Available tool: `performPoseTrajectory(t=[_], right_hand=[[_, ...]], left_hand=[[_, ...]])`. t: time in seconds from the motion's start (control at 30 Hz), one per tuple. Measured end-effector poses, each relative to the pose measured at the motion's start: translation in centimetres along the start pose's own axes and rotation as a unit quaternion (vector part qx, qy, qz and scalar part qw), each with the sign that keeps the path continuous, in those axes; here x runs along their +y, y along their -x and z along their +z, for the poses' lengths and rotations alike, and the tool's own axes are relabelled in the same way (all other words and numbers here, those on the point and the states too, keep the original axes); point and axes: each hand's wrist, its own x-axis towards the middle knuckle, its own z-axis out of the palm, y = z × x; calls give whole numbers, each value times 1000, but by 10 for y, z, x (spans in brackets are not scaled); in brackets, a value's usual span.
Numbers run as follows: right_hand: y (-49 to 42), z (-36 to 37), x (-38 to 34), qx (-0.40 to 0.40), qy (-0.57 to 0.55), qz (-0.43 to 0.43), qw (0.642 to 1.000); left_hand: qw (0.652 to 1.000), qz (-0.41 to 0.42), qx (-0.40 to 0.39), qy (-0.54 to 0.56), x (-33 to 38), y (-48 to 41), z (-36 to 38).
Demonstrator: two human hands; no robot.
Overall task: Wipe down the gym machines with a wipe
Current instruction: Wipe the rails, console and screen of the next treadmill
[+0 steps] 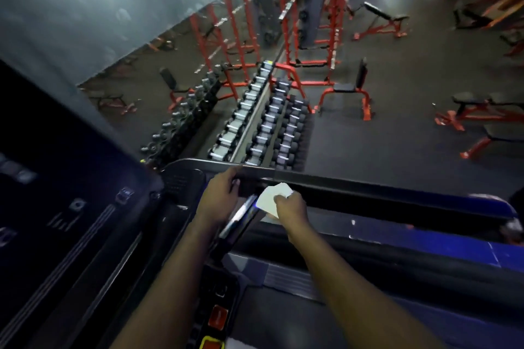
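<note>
Gripped the black treadmill handrail (340,187) with the left hand (219,195), fingers curled over its top edge. Pinched a folded white wipe (272,198) in the right hand (292,205), fingers closed on it, just right of the left hand, at the handrail's near side. Flanked a shiny grip bar (238,217) slanting down between both hands. Faced a dumbbell rack (272,119) beyond the handrail, well apart from both hands.

A silver bar (239,217) crosses beneath the black rail (368,193), whose rightward stretch lies open; a console (71,207) walls the left.
</note>
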Motion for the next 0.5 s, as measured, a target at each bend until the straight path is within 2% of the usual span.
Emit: performPoseTrajectory(t=[0.27,0.33,0.5], right_hand=[[36,47,-19,-119,121,-122,978],[52,59,-26,-153,134,-145,968],[83,92,-38,-183,161,-195,950]], left_hand=[[977,-149,151,-35,-5,82,-68],[967,-164,184,-64,-7,108,-83],[940,-217,240,-113,-15,163,-116]])
